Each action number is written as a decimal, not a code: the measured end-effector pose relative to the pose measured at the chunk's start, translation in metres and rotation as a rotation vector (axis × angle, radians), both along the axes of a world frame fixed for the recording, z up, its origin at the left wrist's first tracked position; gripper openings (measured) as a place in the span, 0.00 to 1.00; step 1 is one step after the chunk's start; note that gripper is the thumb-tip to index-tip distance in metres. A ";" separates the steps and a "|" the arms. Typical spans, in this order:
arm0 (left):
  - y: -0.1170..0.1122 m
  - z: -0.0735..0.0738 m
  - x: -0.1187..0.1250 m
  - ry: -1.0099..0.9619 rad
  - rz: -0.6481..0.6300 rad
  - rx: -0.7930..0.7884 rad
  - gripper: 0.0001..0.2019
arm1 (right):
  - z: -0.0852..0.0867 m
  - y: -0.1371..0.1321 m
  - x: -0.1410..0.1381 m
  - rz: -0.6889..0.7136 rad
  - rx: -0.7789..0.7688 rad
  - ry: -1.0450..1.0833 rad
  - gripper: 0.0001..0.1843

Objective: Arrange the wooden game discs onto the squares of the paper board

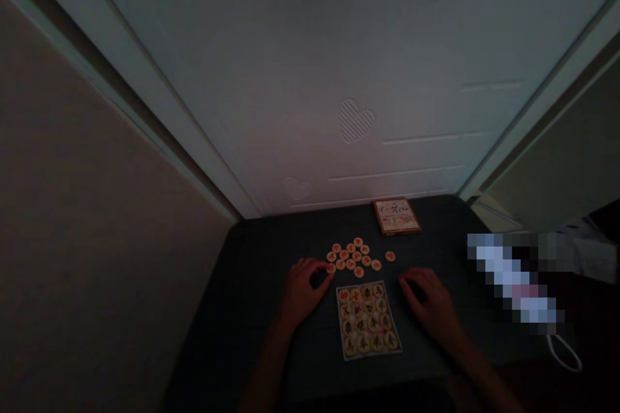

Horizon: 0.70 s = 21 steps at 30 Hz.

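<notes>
- The left hand (pixel 304 292) lies at 10 o'clock from the card, its fingers (pixel 317 264) curled down onto the nearest red disc. They touch it, but I cannot tell whether they grip it.
- The right hand (pixel 427 302) lies at 2 o'clock from the card, its fingers (pixel 409 281) relaxed and holding nothing visible.
- The red discs (pixel 349 257) form a tight cluster above the card, with a lone disc (pixel 390 256) at the cluster's 3 o'clock.
- The black discs (pixel 368 317) sit in rows on the card (pixel 345 353), just between the hands.
- Risks: the discs lie edge to edge, so a careless finger could shove a neighbour out of place. A dropping wrist could also disturb the card's rows, and the dim light could make the markings easy to misread.
- The worktop (pixel 242 329) is dark and matte, with a box (pixel 396 216) near its far edge at 12 o'clock.
- Beyond it stands a pale door (pixel 356 161) embossed with a heart (pixel 356 120), with a beige wall (pixel 87 219) at 9 o'clock.
- At 3 o'clock there is a blurred object (pixel 513 277) — too obscured to name — and a white cord (pixel 564 353).
</notes>
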<state>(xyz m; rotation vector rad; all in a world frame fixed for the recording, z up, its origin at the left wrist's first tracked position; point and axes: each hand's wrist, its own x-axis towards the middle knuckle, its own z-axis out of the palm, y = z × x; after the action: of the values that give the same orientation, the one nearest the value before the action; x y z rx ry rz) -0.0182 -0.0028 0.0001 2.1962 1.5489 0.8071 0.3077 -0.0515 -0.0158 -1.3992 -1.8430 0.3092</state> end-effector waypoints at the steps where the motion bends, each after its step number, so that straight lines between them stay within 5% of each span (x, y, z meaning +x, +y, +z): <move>1: 0.000 0.000 0.000 -0.001 -0.001 -0.002 0.06 | -0.002 0.001 0.001 -0.004 -0.010 0.004 0.08; 12: 0.003 0.017 0.005 -0.109 -0.023 -0.037 0.10 | -0.007 0.006 0.002 0.004 -0.088 -0.003 0.09; 21: 0.050 0.047 0.041 0.100 -0.117 -0.041 0.08 | -0.012 0.007 0.001 0.008 -0.039 -0.053 0.07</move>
<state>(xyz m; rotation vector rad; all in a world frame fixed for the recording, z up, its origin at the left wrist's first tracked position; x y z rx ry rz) 0.0232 0.0468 0.0474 2.3042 1.4524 0.6337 0.3088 -0.0442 -0.0276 -1.4390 -1.8952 0.3163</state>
